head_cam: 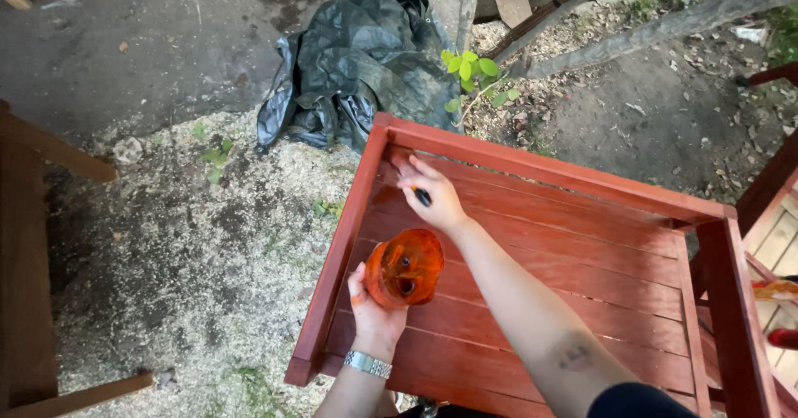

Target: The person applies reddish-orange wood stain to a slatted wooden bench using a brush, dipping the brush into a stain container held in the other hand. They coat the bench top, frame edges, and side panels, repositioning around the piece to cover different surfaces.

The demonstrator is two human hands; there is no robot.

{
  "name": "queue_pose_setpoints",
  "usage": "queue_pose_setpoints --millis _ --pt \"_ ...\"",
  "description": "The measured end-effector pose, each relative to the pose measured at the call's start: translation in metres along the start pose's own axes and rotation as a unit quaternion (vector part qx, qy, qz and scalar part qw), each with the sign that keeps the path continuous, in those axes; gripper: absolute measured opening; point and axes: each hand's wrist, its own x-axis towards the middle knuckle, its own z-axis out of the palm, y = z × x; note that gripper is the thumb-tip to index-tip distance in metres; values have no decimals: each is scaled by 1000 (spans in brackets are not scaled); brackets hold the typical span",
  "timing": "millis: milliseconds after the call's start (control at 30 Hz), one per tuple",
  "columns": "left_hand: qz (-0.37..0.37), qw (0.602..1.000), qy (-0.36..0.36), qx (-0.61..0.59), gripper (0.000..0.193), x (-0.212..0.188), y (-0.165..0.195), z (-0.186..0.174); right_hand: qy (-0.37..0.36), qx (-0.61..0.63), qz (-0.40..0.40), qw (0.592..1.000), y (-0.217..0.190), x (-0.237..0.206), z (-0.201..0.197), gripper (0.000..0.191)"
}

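The left hand (376, 306), low in the centre of the frame, is gripping an orange-stained plastic container (405, 267) from below, fingers curled round its underside; a metal watch (368, 364) is sitting on that wrist. The container is tilting so its mouth is facing the camera, and it is hanging just above the slats, near the left side of a red-stained wooden slatted frame (582, 252).

The right hand (431, 194), a little above the container in the picture, is closing round a thin dark-handled brush (422, 196), of which only a short dark stretch with an orange tip is showing between the fingers. The fingertips (405, 167) are pressing toward the upper left corner of the frame's slats, just inside the top rail. The bristles are hidden behind the hand, so whether they are touching the wood cannot be told. The forearm is stretching down to the lower right, ending in a dark sleeve (636, 401).

The wooden frame is filling the right half of the picture, lying over ground strewn with sawdust (208, 243). Beyond its upper edge a crumpled dark tarpaulin (357, 69) is lying in the upper centre, with a small green seedling (470, 69) just beside it. Bare wooden pieces (33, 260) are standing along the left edge, and another piece of red-stained wood (769, 194) is showing at the right edge.
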Motion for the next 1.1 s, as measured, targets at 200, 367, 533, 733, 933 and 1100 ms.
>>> queue_pose_setpoints --millis 200,367,533,733,933,1100 --pt "-8 1000 9 -13 63 0 -1 -3 42 -7 76 996 -1 -7 0 11" --pt "-1 1000 3 -6 62 -2 0 -5 2 39 20 999 -13 -5 6 9" --pt "-2 1000 -7 -7 62 -3 5 -4 -30 -3 13 999 -34 -37 -51 15" --pt "-11 1000 -6 -1 63 -1 8 0 -59 -122 -16 991 -39 9 -31 17" --pt "-15 1000 -10 19 64 1 4 0 -114 -203 -59 971 -24 33 -2 12" --pt "-28 1000 -8 6 61 15 2 3 -207 -289 66 932 -15 5 -70 16"
